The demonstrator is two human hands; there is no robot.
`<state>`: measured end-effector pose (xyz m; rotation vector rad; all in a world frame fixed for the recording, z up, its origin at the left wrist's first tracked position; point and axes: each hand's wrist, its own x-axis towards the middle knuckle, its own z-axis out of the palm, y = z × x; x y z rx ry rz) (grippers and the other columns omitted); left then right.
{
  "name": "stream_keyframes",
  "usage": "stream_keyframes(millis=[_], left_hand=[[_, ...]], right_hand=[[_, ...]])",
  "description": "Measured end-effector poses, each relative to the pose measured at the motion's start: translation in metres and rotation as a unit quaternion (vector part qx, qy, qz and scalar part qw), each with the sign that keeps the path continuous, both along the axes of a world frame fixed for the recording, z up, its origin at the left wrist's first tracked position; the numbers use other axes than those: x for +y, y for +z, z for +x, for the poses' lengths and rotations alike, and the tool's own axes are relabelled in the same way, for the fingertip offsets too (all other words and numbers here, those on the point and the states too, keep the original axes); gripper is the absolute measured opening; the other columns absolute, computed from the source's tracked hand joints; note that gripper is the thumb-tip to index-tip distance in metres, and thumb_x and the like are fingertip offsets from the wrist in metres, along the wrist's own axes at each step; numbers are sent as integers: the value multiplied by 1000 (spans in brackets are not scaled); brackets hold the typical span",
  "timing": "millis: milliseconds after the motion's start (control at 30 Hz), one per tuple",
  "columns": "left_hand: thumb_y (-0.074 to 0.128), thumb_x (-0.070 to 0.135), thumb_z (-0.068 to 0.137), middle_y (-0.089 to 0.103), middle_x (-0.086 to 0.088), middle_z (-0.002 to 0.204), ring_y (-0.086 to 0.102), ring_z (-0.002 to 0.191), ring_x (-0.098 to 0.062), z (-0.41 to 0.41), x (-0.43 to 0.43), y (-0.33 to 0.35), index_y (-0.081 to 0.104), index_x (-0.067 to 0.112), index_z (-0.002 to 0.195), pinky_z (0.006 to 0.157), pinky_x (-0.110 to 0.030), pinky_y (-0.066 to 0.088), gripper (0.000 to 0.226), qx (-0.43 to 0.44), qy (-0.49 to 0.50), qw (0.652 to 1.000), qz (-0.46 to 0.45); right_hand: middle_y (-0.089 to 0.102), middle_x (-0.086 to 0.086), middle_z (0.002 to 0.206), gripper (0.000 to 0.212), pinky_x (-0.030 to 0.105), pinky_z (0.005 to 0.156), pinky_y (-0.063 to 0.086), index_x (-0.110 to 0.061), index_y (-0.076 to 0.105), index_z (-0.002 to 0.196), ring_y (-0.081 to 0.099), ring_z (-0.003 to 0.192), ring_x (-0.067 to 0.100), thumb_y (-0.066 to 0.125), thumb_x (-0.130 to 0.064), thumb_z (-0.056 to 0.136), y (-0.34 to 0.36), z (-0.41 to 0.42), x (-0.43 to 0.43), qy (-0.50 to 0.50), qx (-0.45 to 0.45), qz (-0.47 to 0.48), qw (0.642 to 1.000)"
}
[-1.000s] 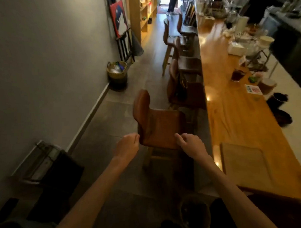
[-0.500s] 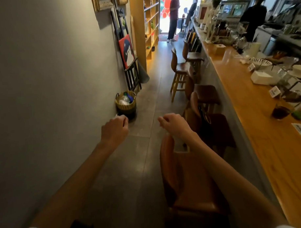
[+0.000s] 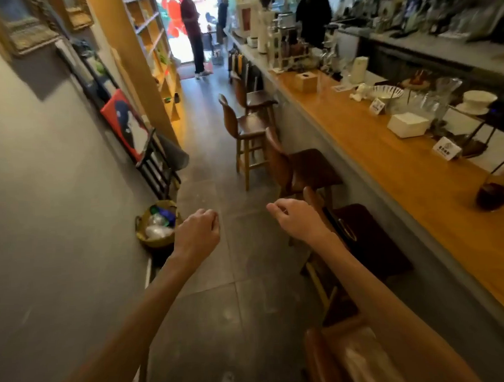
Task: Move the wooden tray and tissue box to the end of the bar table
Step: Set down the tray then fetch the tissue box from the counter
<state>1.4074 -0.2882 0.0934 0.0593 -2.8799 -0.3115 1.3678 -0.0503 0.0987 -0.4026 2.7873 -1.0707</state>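
Both hands empty, held out over the aisle floor beside the bar table (image 3: 387, 163).

Loosely curled, the left hand (image 3: 196, 232) and right hand (image 3: 299, 219) grip nothing and hang apart above the grey tiles. Far along the bar top, the wooden tissue box (image 3: 306, 81) stands near its end; bar stools (image 3: 301, 166) line the counter, and no wooden tray shows.

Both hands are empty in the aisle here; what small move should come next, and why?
Probably keep walking forward toward the wooden tissue box far along the bar table. The left hand and right hand hold nothing and hang over the floor, well short of it.
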Motion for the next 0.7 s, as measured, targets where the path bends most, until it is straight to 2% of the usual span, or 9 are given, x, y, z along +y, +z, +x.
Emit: stream_keyframes(millis=[67,133,233,333,433,533,633,700], left_hand=[[45,30,98,65,-3,93,66,81,-24,-64,-21,-7,68,14,95,67,-35,50,29,-2,-31,1000,0],[44,30,99,64,-1,91,63,76,-20,-125,-37,-9,68,16,92,64,-31,42,28,-9,-56,998,0],[43,29,98,63,1,90,58,71,-15,-212,-44,-9,67,18,88,62,-30,42,28,-37,-107,994,7],[43,26,97,63,0,90,53,68,-15,-291,-41,-7,64,18,83,56,-26,34,26,-48,-147,988,23],[44,26,98,65,1,97,62,77,-19,-368,-38,-13,68,19,93,59,-25,34,26,-37,-178,982,54],[44,27,100,65,3,103,61,79,-12,-453,-45,-27,69,20,103,56,-18,32,26,-43,-213,973,77],[44,26,100,65,3,103,63,82,-13,-546,-62,-34,69,20,106,65,-22,40,26,-31,-223,970,92],[44,26,100,65,3,101,62,80,-13,-609,-77,-34,68,20,105,62,-22,39,26,-39,-220,971,85]], right_hand=[[72,3,101,44,38,87,52,-18,70,110,67,98,22,40,-49,102,-9,-49,-15,-49,-7,5,999],[72,3,101,47,43,90,52,-19,70,109,66,99,24,38,-51,101,-15,-87,-27,-93,-20,8,995],[70,1,109,47,40,93,51,-20,68,117,65,106,21,38,-53,101,-15,-133,-33,-153,-52,9,987],[68,-1,122,51,36,97,47,-20,63,128,61,116,19,36,-55,101,-9,-184,-28,-214,-72,-1,974],[67,0,124,57,35,98,43,-20,64,129,59,119,19,31,-57,101,-13,-247,-21,-257,-93,-24,962],[68,-2,119,57,37,99,43,-22,68,120,60,115,17,28,-58,101,-26,-330,-26,-277,-91,-23,956],[69,1,115,58,36,94,43,-23,66,121,61,112,19,27,-60,100,-35,-431,-45,-281,-90,-11,956],[70,1,113,57,35,92,45,-23,66,121,63,108,19,28,-60,100,-33,-501,-65,-272,-83,-1,959]])
